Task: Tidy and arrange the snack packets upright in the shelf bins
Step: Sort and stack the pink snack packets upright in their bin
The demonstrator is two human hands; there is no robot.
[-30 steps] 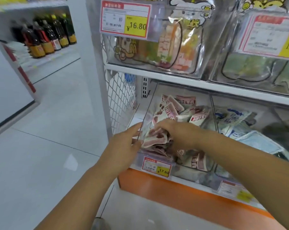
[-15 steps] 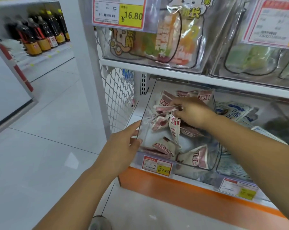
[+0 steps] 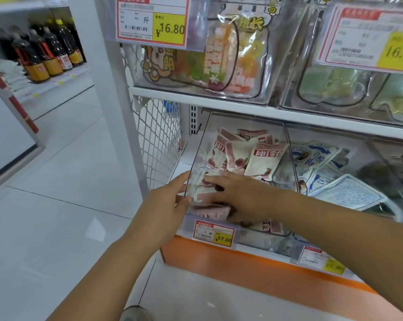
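Note:
A clear plastic bin (image 3: 197, 156) on the lower shelf holds several small white-and-pink snack packets (image 3: 263, 158). Some stand upright at the back of the bin; others lie flat at the front. My left hand (image 3: 165, 205) grips the bin's front left corner, thumb on the clear wall. My right hand (image 3: 239, 195) reaches inside the bin at the front, fingers spread flat over the lying pink packets (image 3: 212, 208). Whether it grips one is hidden by the hand.
A neighbouring clear bin (image 3: 295, 177) to the right holds blue-and-white packets (image 3: 320, 156). The shelf above (image 3: 219, 100) carries bins of large cartoon pouches with price tags. A white mesh side panel (image 3: 156, 140) stands left. Dark bottles (image 3: 45, 52) line a far shelf across the tiled floor.
My right hand has come down from the back of the bin to the front, leaving packets standing upright at the back. My left hand has stayed on the bin's corner.

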